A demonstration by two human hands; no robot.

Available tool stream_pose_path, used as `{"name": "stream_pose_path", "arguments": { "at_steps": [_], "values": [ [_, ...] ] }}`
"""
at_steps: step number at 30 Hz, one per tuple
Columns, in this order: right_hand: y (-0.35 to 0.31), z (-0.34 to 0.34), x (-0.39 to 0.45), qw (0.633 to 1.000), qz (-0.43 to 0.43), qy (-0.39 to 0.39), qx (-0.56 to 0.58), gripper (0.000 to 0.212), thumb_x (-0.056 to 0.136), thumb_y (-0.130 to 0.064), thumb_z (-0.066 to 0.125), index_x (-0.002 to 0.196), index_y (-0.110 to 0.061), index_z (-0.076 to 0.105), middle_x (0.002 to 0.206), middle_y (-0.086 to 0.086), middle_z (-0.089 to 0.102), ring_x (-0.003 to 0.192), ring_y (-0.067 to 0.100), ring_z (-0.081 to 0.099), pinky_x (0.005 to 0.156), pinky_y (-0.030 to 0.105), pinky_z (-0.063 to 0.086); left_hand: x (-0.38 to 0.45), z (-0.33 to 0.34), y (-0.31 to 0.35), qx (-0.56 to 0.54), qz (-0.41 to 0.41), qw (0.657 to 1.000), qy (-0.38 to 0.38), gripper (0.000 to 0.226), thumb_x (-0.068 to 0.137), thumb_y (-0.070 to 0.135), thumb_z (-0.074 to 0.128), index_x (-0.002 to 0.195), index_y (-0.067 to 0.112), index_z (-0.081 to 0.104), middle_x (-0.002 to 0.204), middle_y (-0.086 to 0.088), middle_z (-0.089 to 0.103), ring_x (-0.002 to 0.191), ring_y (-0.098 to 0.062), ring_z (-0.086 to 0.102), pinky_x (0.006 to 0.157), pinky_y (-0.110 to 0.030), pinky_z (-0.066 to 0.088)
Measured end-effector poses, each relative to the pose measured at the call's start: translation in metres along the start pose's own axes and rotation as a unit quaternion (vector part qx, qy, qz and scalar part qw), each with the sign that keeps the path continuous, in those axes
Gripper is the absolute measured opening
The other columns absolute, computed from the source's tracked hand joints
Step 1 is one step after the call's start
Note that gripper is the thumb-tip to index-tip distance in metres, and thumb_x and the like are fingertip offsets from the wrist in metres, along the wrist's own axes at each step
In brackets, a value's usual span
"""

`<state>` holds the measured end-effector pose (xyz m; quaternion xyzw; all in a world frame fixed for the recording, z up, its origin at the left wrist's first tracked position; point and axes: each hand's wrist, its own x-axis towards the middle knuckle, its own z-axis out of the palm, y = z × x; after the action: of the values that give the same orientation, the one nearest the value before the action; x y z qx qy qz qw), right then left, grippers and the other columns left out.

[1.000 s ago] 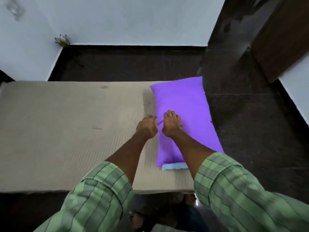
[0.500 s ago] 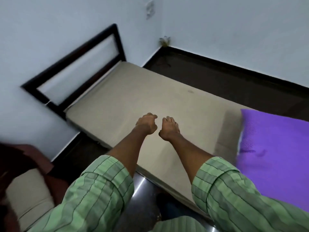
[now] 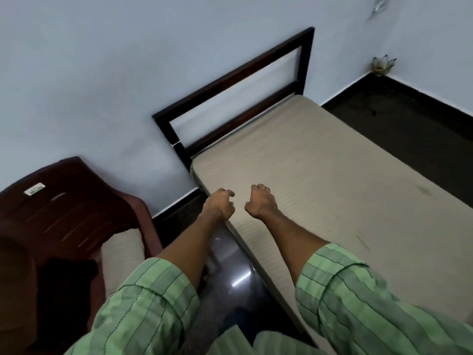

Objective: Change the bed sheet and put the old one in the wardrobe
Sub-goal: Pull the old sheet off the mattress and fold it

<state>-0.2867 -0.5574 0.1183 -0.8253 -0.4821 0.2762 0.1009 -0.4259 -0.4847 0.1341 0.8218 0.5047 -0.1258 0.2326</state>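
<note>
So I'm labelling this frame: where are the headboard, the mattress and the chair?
headboard point(image 3: 305, 60): head view, dark frame's right post.
mattress point(image 3: 320, 175): head view, bare beige top.
chair point(image 3: 64, 206): head view, dark red backrest.

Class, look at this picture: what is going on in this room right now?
A person in green striped sleeves stands beside a bed, both arms stretched forward. The left hand and right hand are loosely curled and hold nothing. The beige mattress lies bare, no sheet on it, against a dark headboard. To the left stands a dark red plastic chair with a beige cushion and a dark cloth on its seat.
</note>
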Motion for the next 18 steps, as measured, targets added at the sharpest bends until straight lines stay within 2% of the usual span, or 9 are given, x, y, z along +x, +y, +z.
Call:
{"name": "stream_pose_path", "arguments": {
  "at_steps": [8, 12, 18],
  "values": [
    [-0.084, 0.036, 0.111, 0.998, -0.011, -0.064, 0.018, 0.063, 0.095, -0.041, 0.063, 0.146, -0.008, 0.045, 0.149, 0.014, 0.045, 0.138, 0.034, 0.040, 0.111, 0.046, 0.041, 0.101, -0.020, -0.096, -0.091, -0.038, 0.995, -0.006, 0.046, 0.088, 0.029, 0.049, 0.131, 0.023, 0.065, 0.136, -0.007, 0.058, 0.126, -0.030, 0.058, 0.108, -0.046, 0.047],
    [-0.135, 0.072, 0.176, 0.995, 0.021, -0.090, 0.046, 0.062, 0.094, -0.043, 0.062, 0.143, -0.008, 0.048, 0.146, 0.015, 0.047, 0.136, 0.034, 0.042, 0.110, 0.046, 0.042, 0.174, -0.027, -0.159, -0.138, -0.062, 0.988, -0.016, 0.039, 0.091, 0.023, 0.057, 0.129, 0.021, 0.067, 0.135, -0.008, 0.061, 0.125, -0.029, 0.058, 0.108, -0.044, 0.046],
    [-0.172, 0.132, 0.286, 0.986, 0.084, -0.123, 0.072, 0.056, 0.095, -0.042, 0.059, 0.139, -0.009, 0.050, 0.141, 0.015, 0.050, 0.131, 0.034, 0.045, 0.107, 0.045, 0.043, 0.320, -0.024, -0.235, -0.281, -0.135, 0.950, 0.000, 0.035, 0.093, 0.008, 0.056, 0.125, 0.010, 0.069, 0.128, -0.014, 0.069, 0.120, -0.033, 0.062, 0.100, -0.036, 0.048]
  ]
}}
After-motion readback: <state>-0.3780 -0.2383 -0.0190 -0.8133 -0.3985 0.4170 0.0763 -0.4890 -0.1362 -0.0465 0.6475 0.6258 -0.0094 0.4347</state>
